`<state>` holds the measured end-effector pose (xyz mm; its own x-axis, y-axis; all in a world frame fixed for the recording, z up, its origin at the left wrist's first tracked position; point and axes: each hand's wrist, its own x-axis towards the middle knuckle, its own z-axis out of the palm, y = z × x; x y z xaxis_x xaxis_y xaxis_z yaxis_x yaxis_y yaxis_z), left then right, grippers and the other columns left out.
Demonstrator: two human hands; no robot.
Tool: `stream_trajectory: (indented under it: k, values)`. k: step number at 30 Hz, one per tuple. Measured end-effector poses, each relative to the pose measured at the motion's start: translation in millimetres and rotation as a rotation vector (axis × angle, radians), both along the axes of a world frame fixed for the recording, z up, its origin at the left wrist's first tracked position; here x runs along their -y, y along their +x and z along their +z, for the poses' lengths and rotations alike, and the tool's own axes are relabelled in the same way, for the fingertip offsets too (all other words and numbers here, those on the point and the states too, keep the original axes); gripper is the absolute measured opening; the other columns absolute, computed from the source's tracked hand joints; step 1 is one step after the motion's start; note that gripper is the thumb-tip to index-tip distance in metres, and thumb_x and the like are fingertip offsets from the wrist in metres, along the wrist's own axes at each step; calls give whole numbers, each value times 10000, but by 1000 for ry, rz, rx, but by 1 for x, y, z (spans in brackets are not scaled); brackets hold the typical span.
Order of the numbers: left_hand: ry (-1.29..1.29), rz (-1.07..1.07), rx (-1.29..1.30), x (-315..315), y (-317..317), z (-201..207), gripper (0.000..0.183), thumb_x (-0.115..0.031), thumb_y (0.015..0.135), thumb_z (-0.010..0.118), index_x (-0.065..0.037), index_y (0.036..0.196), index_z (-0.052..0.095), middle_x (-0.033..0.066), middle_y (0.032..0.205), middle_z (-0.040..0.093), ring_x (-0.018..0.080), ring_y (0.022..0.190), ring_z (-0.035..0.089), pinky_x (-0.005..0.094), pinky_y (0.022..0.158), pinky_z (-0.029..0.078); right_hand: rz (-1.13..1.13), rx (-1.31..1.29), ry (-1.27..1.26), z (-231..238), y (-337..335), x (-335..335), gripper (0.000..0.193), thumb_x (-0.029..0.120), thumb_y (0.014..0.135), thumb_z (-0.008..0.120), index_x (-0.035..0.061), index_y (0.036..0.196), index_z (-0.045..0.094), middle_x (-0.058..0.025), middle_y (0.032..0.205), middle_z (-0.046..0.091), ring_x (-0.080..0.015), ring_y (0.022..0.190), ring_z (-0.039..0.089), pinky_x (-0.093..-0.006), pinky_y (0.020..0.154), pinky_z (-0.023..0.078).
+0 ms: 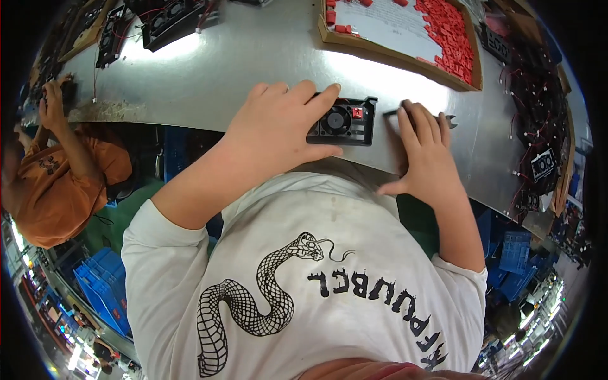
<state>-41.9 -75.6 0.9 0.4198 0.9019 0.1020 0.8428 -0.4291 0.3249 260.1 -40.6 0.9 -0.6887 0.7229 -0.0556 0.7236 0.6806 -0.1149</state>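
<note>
My left hand (278, 120) grips the left end of a black plastic fan housing (368, 130), its index finger along the far edge and its thumb at the near edge. A small black fan (335, 120) sits in the housing. Beside the fan is a small red plastic part (358, 113). To the right, my right hand (427, 149) is open, its thumb held well apart and its fingers stretched over a dark hand tool. Only the tool's pointed jaws (451, 120) and a dark end show past the fingers; its exact kind is hidden.
A cardboard tray (405, 62) of many red plastic parts and a paper sheet stands at the far right. Wired black fan housings (538, 120) pile along the right edge, and more (174, 25) lie far left. A co-worker in orange (63, 183) sits to the left.
</note>
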Motion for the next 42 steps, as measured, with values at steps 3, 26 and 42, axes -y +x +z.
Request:
stream_trajectory:
  k: [3,26,42]
  values:
    - [36,-7,35,-4,4,0,800,-582,791,759,-113,1408,558,64,1051,626,283,905,630,413,856,458,59,-196,114,-24,19,8,1077,588,508,895,19,1362,568,-185,1241,569,-412,1169,552,-573,1078,401]
    - [76,-54,31,1,29,-2,768,-518,764,797,-128,1385,567,49,993,600,261,854,625,393,794,446,526,-1428,-1084,55,-49,-58,521,479,925,617,-42,928,614,-113,839,584,-208,724,546,-347,669,444]
    - [108,-69,45,0,29,-3,783,-535,744,800,-121,1372,582,46,983,591,245,827,593,386,772,433,451,-1430,-938,76,-33,-56,601,689,881,526,115,1034,617,4,850,501,-152,746,460,-306,673,370]
